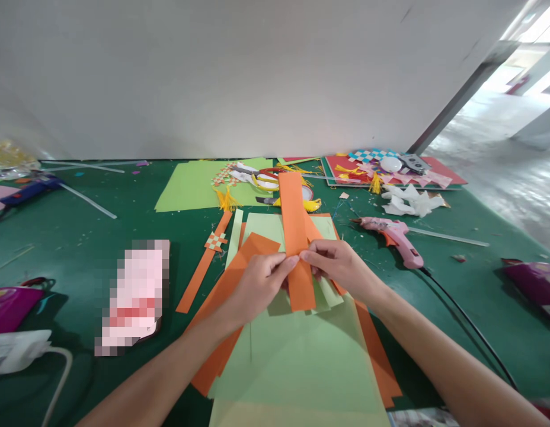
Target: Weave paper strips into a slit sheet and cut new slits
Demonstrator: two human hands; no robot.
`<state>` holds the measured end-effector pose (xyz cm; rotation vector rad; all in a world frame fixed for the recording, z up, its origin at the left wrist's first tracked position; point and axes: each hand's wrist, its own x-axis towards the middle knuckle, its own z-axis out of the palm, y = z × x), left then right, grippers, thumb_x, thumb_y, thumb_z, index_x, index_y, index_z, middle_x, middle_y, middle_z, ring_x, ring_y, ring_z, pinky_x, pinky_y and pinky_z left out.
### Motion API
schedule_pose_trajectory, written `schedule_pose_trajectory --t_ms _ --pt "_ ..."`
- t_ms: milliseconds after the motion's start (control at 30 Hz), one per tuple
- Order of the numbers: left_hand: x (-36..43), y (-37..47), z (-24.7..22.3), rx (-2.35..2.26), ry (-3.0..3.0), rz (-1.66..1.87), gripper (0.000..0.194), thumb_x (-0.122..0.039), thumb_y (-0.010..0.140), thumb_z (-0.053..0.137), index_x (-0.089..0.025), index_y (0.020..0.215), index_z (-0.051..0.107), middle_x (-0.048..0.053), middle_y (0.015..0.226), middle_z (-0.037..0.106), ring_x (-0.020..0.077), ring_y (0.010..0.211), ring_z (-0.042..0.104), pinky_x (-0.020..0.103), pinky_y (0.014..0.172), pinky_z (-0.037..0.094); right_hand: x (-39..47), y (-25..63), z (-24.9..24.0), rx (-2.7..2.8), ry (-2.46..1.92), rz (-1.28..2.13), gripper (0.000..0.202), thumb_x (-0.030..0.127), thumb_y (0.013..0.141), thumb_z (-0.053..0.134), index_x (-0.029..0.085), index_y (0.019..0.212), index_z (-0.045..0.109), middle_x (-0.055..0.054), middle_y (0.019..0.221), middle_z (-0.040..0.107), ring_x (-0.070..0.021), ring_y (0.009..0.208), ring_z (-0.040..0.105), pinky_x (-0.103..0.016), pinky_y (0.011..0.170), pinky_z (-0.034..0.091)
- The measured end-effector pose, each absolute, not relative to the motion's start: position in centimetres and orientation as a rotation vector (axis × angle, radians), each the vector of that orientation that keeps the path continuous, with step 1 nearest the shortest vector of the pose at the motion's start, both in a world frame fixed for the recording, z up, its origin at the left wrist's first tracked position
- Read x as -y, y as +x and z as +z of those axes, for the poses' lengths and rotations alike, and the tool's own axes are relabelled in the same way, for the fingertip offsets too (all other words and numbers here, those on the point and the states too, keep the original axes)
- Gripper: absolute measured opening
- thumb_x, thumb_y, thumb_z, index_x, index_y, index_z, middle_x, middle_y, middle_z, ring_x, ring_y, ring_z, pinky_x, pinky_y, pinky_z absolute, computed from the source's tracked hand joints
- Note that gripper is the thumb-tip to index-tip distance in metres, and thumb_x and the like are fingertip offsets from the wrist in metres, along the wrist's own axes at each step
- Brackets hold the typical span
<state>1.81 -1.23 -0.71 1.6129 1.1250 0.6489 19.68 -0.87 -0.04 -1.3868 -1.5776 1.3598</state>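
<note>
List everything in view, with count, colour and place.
Orange strip: one, orange, between both hands
Pale sheets: several, pale green, below the hands
Wide strips: several, orange, beside the pale sheets
Woven-centre strip: one, mostly orange, left
Bright sheet: one, green, back
Scissors: count unclear, yellow handle, back
Tassels: at least two, yellow, back
Glue guns: two, pink right, blue far left
Crumpled tissue: white, back right
Board: one, red, back right
Blurred object: one, pink, left
Purple items: two, outer edges
Plug: one, white, lower left
Table: one, green, beneath
Left hand, right hand: bare, centre
</note>
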Motion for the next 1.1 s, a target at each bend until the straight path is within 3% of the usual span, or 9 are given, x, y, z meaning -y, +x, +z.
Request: schedule_pose_trajectory --t_ms 200,700,1100 --pt "0.96 1.7 -1.01 -1.239 1.681 0.754 0.044 -0.045 0.091 0.042 -0.019 0.062 0.022 -0.005 0.057 0.018 0.0089 0.053 0.02 0.025 0.048 0.015 1.04 19.45 -0.09 1.708 -1.335 1.514 0.041 0.048 0.08 0.059 0.017 0.057 0.045 0.006 0.051 0.043 -0.0056 0.046 0.032 -0.022 0.042 0.021" --pt "0.91 1.74 -1.17 -1.205 1.68 0.705 0.046 -0.045 0.09 0.047 -0.018 0.06 0.025 -0.006 0.056 0.022 0.0083 0.052 0.022 0.024 0.047 0.015 0.94 19.52 -0.52 1.676 -1.377 1.535 0.038 0.047 0.078 0.061 0.017 0.06 0.048 0.006 0.049 0.045 -0.005 0.045 0.03 -0.022 0.04 0.018" --pt "0.98 1.77 -1.18 -1.195 1.676 0.712 0.045 -0.044 0.09 0.046 -0.018 0.06 0.025 -0.005 0.056 0.023 0.0084 0.052 0.023 0.025 0.047 0.016 0.97 19.49 -0.78 1.683 -1.371 1.494 0.041 0.049 0.078 0.061 0.017 0.057 0.045 0.008 0.048 0.037 -0.0049 0.045 0.027 -0.021 0.041 0.017"
